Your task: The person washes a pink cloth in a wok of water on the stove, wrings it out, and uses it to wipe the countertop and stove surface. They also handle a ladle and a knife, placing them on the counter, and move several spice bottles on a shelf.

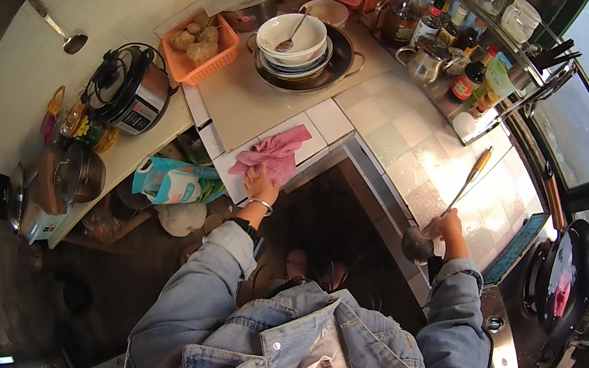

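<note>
My left hand (262, 183) is at the tiled counter edge, its fingers on the near end of a crumpled pink cloth (279, 152). The cloth lies over the white edge tiles. On the right, my right hand (449, 224) grips the lower shaft of a metal ladle (417, 245). Its bowl hangs close to the counter's inner edge, and its yellowish wooden handle end points up and away over the tiles. Beyond the cloth, a stack of bowls (294, 38) with a spoon (290, 37) in the top one sits in a two-handled pan (344, 55).
An orange basket (196, 74) of root vegetables and an electric cooker (132, 89) stand at left. A metal rack (458, 132) holds bottles and jars at the back right. A black wok (570, 283) rests on the gas stove (504, 348). A ladle (74, 43) hangs on the wall.
</note>
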A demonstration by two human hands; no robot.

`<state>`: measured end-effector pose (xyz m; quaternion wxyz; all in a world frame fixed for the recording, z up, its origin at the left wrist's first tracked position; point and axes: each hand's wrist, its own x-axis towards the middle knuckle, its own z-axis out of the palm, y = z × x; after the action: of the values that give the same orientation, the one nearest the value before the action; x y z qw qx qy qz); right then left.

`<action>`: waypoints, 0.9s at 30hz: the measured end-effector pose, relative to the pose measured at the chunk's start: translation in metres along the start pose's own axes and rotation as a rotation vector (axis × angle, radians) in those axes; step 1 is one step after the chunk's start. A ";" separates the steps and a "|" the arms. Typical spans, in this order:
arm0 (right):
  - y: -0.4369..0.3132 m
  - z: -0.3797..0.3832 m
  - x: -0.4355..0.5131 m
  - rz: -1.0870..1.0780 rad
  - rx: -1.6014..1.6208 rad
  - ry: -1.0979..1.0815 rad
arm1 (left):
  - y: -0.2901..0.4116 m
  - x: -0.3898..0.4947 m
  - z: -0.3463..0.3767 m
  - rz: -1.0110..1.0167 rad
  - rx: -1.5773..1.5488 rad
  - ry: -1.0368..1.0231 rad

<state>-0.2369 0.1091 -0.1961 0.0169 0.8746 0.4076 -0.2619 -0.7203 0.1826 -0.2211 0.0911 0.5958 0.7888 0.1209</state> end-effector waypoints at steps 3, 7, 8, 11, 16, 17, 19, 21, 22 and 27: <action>-0.003 -0.002 -0.004 0.024 -0.029 0.020 | 0.003 0.008 -0.004 -0.027 0.087 -0.053; -0.027 -0.024 -0.024 -0.222 -0.097 0.064 | -0.008 0.015 -0.013 0.099 0.126 -0.115; -0.038 -0.032 -0.031 -0.316 -0.097 0.062 | -0.010 0.017 -0.017 0.135 0.137 -0.125; -0.083 -0.048 -0.047 -0.665 0.200 -0.148 | -0.010 0.018 -0.043 0.240 -0.210 -0.110; -0.191 -0.020 -0.065 -1.180 0.397 -0.342 | 0.027 0.010 -0.113 0.381 -0.824 -0.088; -0.212 -0.009 -0.071 -1.259 0.408 -0.352 | 0.037 0.008 -0.126 0.441 -0.810 -0.078; -0.253 0.020 -0.086 -1.317 0.539 -0.345 | 0.056 0.001 -0.147 0.397 -0.912 -0.153; -0.283 0.037 -0.091 -1.199 0.351 -0.359 | 0.058 -0.006 -0.166 0.578 -0.816 -0.121; -0.294 0.041 -0.093 -1.220 0.311 -0.351 | 0.056 -0.007 -0.174 0.596 -0.810 -0.064; -0.322 0.019 -0.085 -1.144 0.114 -0.428 | 0.020 0.007 -0.205 0.448 -0.888 -0.103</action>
<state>-0.5229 0.2593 -0.1137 -0.0916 0.4448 0.7854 -0.4206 -0.7631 0.1773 -0.0196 0.3467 0.6594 0.5085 0.4318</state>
